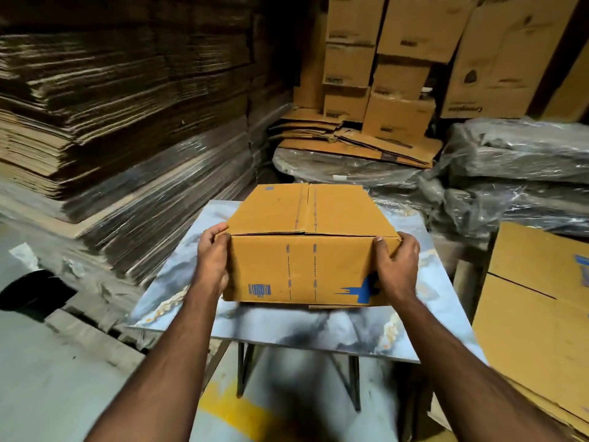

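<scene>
A closed brown cardboard box (306, 247) with blue print and a barcode sits on a small table with a marbled grey-blue top (287, 330). Its top flaps meet along a centre seam. My left hand (212, 260) grips the box's near left corner, fingers curled over the top edge. My right hand (396, 266) grips the near right corner, thumb on the front face and fingers round the side. The box's underside is slightly blurred at the front edge.
Tall piles of flattened cardboard sheets (111, 122) fill the left. Stacked brown cartons (398, 74) stand at the back. Plastic-wrapped bundles (510, 173) lie to the right, and flat cartons (535, 301) lean close by the table's right side. A dark round object (28, 291) lies on the floor left.
</scene>
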Available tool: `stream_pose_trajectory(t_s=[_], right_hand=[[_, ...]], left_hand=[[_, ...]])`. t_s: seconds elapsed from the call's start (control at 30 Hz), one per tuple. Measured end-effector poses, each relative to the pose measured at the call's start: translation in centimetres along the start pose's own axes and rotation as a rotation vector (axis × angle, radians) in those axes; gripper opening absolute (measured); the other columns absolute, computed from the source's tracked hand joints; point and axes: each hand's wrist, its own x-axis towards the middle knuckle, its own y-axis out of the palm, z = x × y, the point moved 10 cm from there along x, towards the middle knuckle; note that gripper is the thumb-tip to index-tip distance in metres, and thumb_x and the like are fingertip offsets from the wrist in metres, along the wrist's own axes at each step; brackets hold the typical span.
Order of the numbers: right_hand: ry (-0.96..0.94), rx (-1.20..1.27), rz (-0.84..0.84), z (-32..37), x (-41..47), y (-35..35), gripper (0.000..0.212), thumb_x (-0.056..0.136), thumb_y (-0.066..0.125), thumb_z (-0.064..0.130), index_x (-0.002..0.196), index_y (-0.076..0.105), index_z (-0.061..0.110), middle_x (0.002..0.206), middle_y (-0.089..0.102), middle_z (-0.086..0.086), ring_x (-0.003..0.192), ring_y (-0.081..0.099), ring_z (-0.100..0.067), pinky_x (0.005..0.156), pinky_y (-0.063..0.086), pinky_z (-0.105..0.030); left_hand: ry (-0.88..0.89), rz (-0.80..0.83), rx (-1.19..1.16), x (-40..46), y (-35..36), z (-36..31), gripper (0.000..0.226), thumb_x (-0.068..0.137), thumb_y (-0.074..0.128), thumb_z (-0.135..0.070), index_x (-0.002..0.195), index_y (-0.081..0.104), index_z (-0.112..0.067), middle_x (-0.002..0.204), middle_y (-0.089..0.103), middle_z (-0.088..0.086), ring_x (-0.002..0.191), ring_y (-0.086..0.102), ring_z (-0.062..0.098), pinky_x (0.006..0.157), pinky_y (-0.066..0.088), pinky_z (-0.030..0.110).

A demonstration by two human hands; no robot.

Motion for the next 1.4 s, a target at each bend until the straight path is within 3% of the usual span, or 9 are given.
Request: stream_pose_trajectory(t_s=[0.17,0.37,0.5,0.8,0.9,1.03,1.13,1.27,1.4], right_hand=[[0.077,-0.127,-0.077,-0.3,2.4,1.8,0.049,0.097,0.053,0.044,0.117,0.049,0.000,0.121,0.053,-0.019,0.113,0.050,-0.033,0.091,0.039,-0.039],[0.315,-0.414,0.242,-7.0,2.6,7.6,0.057,0.091,0.062,0.039,0.133,0.044,0.005,0.132,0.044,-0.024,0.121,0.048,-0.043,0.099,0.040,-0.043],[0.250,-0.463,0.199,-7.9,2.4,8.0,0.054,0.092,0.064,0.035,0.132,0.045,0.003,0.128,0.049,-0.027,0.122,0.046,-0.043,0.097,0.037,-0.042],[0.245,-0.516,0.218,-9.2,5.9,8.7,0.047,0.089,0.067,0.044,0.115,0.051,0.007,0.110,0.054,-0.018,0.109,0.052,-0.039,0.082,0.040,-0.040],[0.268,-0.310,0.153,-10.7,5.7,8.1,0.042,0.087,0.060,0.056,0.107,0.051,0.020,0.102,0.056,-0.006,0.100,0.056,-0.027,0.078,0.041,-0.035],[0.705,0.396,-0.069,-15.6,1.8,6.0,0.051,0.101,0.028,0.059,0.131,0.049,0.024,0.125,0.058,-0.002,0.114,0.055,-0.022,0.101,0.043,-0.042],[0.907,0.466,-0.062,-19.7,-0.6,5.8,0.069,0.099,0.015,0.067,0.110,0.060,0.016,0.110,0.063,-0.006,0.102,0.058,-0.024,0.093,0.043,-0.040],[1.029,0.505,-0.037,-21.4,-2.4,7.2,0.072,0.093,0.012,0.076,0.072,0.050,0.018,0.069,0.047,-0.007,0.060,0.046,-0.021,0.056,0.036,-0.025],[1.062,0.544,0.016,-21.6,-3.1,9.0,0.081,0.095,0.009,0.072,0.096,0.061,0.010,0.090,0.062,-0.011,0.088,0.060,-0.025,0.073,0.048,-0.034]], left_hand=[[0.034,0.167,0.210,3.9,1.5,1.0,0.032,0.093,0.053,-0.007,0.121,0.060,-0.021,0.117,0.066,0.004,0.096,0.061,0.017,0.080,0.050,0.030],[0.090,0.530,0.802,6.7,3.9,6.1,0.040,0.088,0.058,0.001,0.125,0.063,-0.012,0.127,0.051,0.007,0.122,0.041,0.017,0.105,0.036,0.026],[0.170,0.566,0.985,8.1,4.3,7.0,0.053,0.073,0.058,-0.030,0.126,0.066,-0.024,0.125,0.042,0.016,0.123,0.035,0.026,0.110,0.031,0.029],[0.256,0.601,1.231,10.2,8.4,6.6,0.045,0.088,0.057,-0.025,0.132,0.061,-0.025,0.125,0.039,0.014,0.124,0.040,0.031,0.105,0.032,0.030],[0.320,0.561,1.497,9.2,10.5,5.2,0.041,0.086,0.053,-0.024,0.126,0.058,-0.032,0.134,0.038,0.013,0.128,0.036,0.034,0.106,0.030,0.041],[0.524,0.612,1.421,5.5,16.4,3.4,0.036,0.087,0.058,-0.024,0.123,0.060,-0.024,0.147,0.031,0.013,0.136,0.028,0.033,0.108,0.026,0.047],[0.580,0.735,1.370,2.3,20.4,5.0,0.046,0.090,0.059,-0.039,0.133,0.055,-0.023,0.148,0.032,0.014,0.139,0.026,0.031,0.112,0.021,0.046],[0.575,0.863,1.580,1.5,22.1,9.7,0.092,0.076,0.062,-0.072,0.151,0.026,-0.033,0.162,0.006,0.017,0.149,0.003,0.038,0.115,0.004,0.059],[0.535,0.895,1.792,2.3,20.8,13.2,0.122,0.064,0.060,-0.086,0.155,-0.006,-0.037,0.161,-0.019,0.018,0.148,-0.007,0.045,0.112,0.004,0.068]])
